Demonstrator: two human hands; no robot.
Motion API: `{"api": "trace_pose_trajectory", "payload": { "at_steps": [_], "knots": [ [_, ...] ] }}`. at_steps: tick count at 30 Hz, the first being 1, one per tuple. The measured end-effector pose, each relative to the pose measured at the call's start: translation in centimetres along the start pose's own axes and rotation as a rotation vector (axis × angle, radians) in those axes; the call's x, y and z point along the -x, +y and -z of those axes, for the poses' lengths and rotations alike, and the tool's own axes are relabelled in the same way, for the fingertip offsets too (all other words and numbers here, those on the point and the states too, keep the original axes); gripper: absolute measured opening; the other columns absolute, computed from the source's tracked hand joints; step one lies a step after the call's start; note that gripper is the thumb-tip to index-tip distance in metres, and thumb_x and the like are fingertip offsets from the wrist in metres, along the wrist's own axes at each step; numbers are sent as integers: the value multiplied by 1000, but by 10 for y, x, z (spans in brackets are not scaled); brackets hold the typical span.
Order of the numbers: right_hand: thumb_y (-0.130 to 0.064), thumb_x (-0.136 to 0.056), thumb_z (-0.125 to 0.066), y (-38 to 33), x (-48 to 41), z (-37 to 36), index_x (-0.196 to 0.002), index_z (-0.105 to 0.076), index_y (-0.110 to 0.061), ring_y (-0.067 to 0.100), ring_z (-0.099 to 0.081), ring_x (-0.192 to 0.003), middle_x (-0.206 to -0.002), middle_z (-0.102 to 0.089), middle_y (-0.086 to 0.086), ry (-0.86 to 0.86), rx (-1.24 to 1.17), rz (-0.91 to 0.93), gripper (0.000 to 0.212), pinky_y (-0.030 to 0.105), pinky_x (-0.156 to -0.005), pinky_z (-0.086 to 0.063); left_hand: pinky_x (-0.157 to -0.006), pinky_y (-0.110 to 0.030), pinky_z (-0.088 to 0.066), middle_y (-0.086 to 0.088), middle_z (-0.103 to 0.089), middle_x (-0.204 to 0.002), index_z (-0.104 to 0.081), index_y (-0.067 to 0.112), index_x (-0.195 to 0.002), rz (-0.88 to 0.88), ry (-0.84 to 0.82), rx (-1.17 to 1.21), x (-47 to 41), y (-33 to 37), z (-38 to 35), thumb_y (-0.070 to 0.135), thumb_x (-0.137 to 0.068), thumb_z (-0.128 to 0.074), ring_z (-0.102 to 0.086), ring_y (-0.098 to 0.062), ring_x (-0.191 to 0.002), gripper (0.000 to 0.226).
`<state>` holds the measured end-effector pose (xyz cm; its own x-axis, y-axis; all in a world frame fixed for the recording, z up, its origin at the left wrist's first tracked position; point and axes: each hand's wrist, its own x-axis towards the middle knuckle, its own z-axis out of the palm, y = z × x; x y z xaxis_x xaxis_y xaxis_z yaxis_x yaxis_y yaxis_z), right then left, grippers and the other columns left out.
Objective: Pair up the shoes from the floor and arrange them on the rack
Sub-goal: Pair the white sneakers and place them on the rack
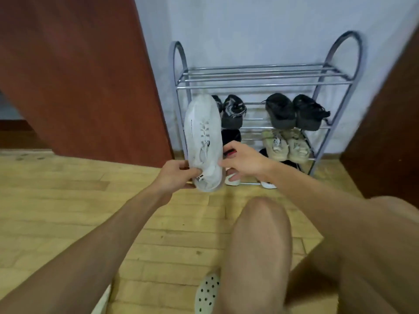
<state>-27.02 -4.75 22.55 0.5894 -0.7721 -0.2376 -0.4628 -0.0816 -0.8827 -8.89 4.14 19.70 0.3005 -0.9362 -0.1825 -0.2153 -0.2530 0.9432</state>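
I hold a white sneaker (203, 137) upright in front of the metal shoe rack (260, 75), toe pointing up. My left hand (175, 175) grips its heel end. My right hand (243, 163) touches the sneaker's right side near the heel. On the rack's middle shelf sit a black patterned pair (232, 111) at left and a black pair (294, 112) at right. A beige pair (285, 143) rests one shelf lower. White shoe parts (232, 179) show at the rack's bottom, partly hidden by my right hand.
A brown wooden door (79, 75) stands left of the rack and a dark brown panel (390, 132) at right. My bare knee (260, 234) is low in the middle. A white perforated clog (207, 293) lies on the wooden floor (68, 211).
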Motion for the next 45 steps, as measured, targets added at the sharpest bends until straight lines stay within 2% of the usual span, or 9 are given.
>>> {"api": "trace_pose_trajectory", "payload": {
  "at_steps": [4, 10, 13, 17, 22, 29, 33, 37, 45],
  "knots": [
    [-7, -86, -68, -8, 31, 55, -118, -49, -13, 32, -68, -103, -116, -66, 19, 111, -117, 59, 37, 41, -79, -61, -55, -22, -56, 2, -76, -83, -72, 9, -100, -83, -25, -34, -2, 61, -35, 11, -80, -72, -72, -8, -68, 20],
    [-3, -82, -73, 21, 71, 146, -116, -53, -8, 23, -70, -75, -96, -67, 14, 196, -238, 64, 40, 36, -65, -62, -71, -40, -61, -8, -76, -84, -72, 13, -90, -42, -160, -103, -12, 123, -123, 43, -70, -78, -73, -24, -77, 37],
    [-4, -80, -75, 61, 89, 186, -110, -56, -10, 22, -70, -71, -96, -67, 15, 232, -273, 17, 36, 32, -60, -61, -62, -33, -60, -9, -75, -88, -70, 7, -98, -24, -199, -110, -24, 126, -180, 33, -74, -78, -71, -22, -74, 37],
    [-11, -81, -76, 129, 113, 229, -118, -58, -7, 23, -71, -77, -99, -70, 14, 243, -249, -87, 42, 39, -71, -62, -81, -47, -58, -13, -74, -97, -69, 6, -101, 75, -335, -72, -35, 107, -259, 22, -78, -76, -71, -31, -88, 29],
    [-14, -92, -62, 234, 125, 262, -121, -60, -5, 25, -71, -82, -112, -69, 15, 298, -309, -320, 30, 33, -71, -61, -57, -30, -60, -10, -76, -78, -69, 4, -91, 287, -415, -45, -46, 64, -346, 20, -76, -78, -73, -21, -65, 24],
    [-20, -93, -59, 388, 115, 240, -120, -59, -3, 22, -61, -84, -105, -60, 10, 433, -315, -773, 32, 30, -66, -56, -44, -26, -55, -11, -73, -78, -66, 5, -88, 471, -513, -155, -66, 0, -407, 11, -77, -76, -71, -21, -63, 15],
    [-29, -91, -61, 446, 104, 202, -137, -46, -3, 28, -56, -112, -130, -54, 13, 560, -389, -965, 54, 35, -77, -55, -54, -29, -56, -10, -73, -80, -67, 3, -95, 461, -537, -296, -78, -33, -399, 10, -77, -75, -70, -22, -70, 21],
    [-31, -90, -64, 472, 80, 176, -143, -39, -7, 32, -53, -120, -139, -50, 15, 690, -694, -1028, 63, 38, -83, -54, -73, -41, -59, -13, -72, -87, -69, 4, -92, 420, -541, -413, -98, -44, -399, 15, -76, -75, -69, -28, -79, 21],
    [2, -71, -75, 485, 65, 156, -119, -57, 0, 33, -62, -104, -124, -62, 19, 832, -980, -966, 51, 49, -91, -54, -72, -39, -59, -14, -69, -96, -66, 3, -98, 490, -558, -240, -97, -46, -405, 16, -79, -74, -67, -30, -88, 24]
  ]
}}
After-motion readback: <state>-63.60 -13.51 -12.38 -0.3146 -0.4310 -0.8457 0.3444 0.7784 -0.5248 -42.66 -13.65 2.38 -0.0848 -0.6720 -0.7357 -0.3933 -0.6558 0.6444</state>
